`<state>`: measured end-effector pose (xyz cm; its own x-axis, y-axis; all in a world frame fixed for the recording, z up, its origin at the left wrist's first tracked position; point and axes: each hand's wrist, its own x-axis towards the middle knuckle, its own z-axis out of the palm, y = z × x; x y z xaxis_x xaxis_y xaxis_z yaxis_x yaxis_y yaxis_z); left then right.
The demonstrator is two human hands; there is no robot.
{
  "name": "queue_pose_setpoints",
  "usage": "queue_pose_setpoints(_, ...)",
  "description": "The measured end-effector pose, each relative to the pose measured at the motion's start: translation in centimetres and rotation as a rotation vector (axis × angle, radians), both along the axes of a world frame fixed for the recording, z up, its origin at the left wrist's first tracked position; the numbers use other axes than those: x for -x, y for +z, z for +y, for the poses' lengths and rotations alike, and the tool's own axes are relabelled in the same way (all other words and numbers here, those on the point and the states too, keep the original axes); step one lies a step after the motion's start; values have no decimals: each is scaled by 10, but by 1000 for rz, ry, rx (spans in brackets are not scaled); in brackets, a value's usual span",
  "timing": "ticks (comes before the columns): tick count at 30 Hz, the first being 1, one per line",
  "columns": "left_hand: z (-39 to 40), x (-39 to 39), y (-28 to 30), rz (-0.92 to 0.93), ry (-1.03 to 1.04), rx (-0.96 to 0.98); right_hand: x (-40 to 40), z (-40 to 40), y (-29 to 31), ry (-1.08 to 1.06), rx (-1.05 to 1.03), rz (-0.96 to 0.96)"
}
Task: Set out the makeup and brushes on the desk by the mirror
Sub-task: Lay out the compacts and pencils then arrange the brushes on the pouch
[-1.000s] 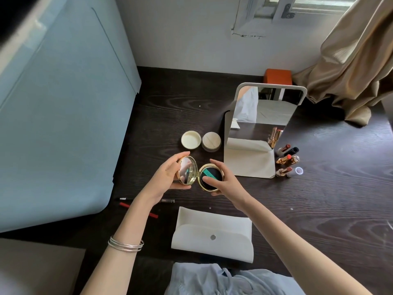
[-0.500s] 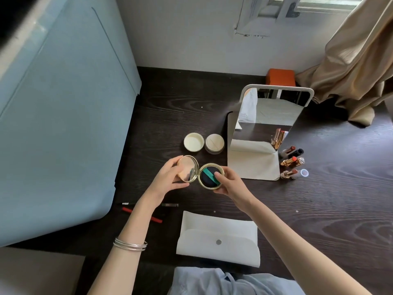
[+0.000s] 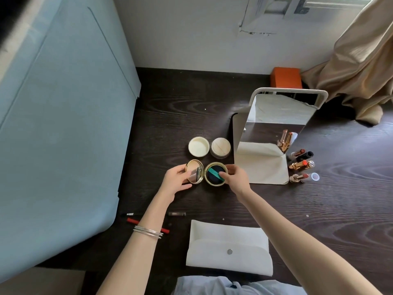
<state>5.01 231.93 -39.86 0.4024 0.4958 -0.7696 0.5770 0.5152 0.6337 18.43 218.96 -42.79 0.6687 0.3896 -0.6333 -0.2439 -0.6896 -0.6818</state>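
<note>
Now, compact: a gold-rimmed compact (image 3: 205, 173) is held open low over the dark wood desk (image 3: 340, 209), just left of the standing mirror (image 3: 276, 118).
Left hand: the left hand (image 3: 175, 180) is curled round the mirrored lid (image 3: 194, 171), thumb under the rim and fingers pressed against its back edge.
Right hand: the right hand (image 3: 235, 177) is closed on the base, thumb laid on the dark puff with its green ribbon (image 3: 215, 173), fingers wrapped round the far rim.
Jars: an open cream jar (image 3: 198, 146) and a wooden-lidded jar (image 3: 220, 147) are set side by side, just behind the compact.
Lipsticks: four lipsticks (image 3: 301, 165) are laid right of the mirror base, with a loose clear cap (image 3: 315, 176) beside the nearest.
Pouch: a white snap pouch (image 3: 228, 250) is seen at the near edge.
Pencils: a red pencil (image 3: 133, 221) and a thin brush (image 3: 130, 214) are partly hidden under the left forearm.
Wrist: silver bangles (image 3: 147, 232) are worn on the left wrist.
</note>
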Motion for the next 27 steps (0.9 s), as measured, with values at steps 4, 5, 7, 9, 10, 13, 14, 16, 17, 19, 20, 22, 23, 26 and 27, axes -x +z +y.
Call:
queue_pose_setpoints(4, 4, -5, -6, 33, 1, -12, -1, 6, -6, 40, 52, -105)
queue_pose_setpoints(5, 5, -5, -7, 35, -1, -13, -1, 7, -7, 58, 70, -134)
queue_pose_setpoints(7, 7, -6, -8, 44, -16, -22, -1, 8, -9, 101, 111, -190)
queue_pose_setpoints(9, 9, -7, -8, 72, -47, -42, -1, 8, -10, 152, 164, -251)
queue_pose_setpoints(10, 9, -7, -8, 82, -63, -46, -1, 8, -10, 168, 189, -281)
queue_pose_setpoints(13, 9, -6, -6, 101, -80, -36, 0, 8, -9, 176, 204, -325)
queue_pose_setpoints(14, 9, -4, -5, 101, -88, -27, 0, 8, -8, 173, 199, -323)
queue_pose_setpoints(16, 10, 1, -5, 81, -104, -4, 1, 9, -4, 140, 179, -318)
queue_pose_setpoints(17, 11, 5, -5, 72, -116, -4, 2, 9, -1, 120, 159, -329)
queue_pose_setpoints(19, 13, 17, -4, 94, -172, -92, 8, 9, 7, 94, 92, -357)
queue_pose_setpoints(20, 14, 25, -5, 136, -247, -200, 12, 8, 11, 90, 53, -354)
queue_pose_setpoints(22, 14, 45, -5, 246, -482, -418, 25, 7, 18, 104, -16, -299)
queue_pose_setpoints(23, 12, 55, -5, 290, -597, -482, 33, 7, 21, 131, -39, -253)
queue_pose_setpoints(26, 3, 81, -8, 354, -797, -526, 58, 4, 24, 296, -53, -114)
queue_pose_setpoints(27, -1, 88, -9, 370, -833, -539, 66, 3, 24, 357, -49, -78)
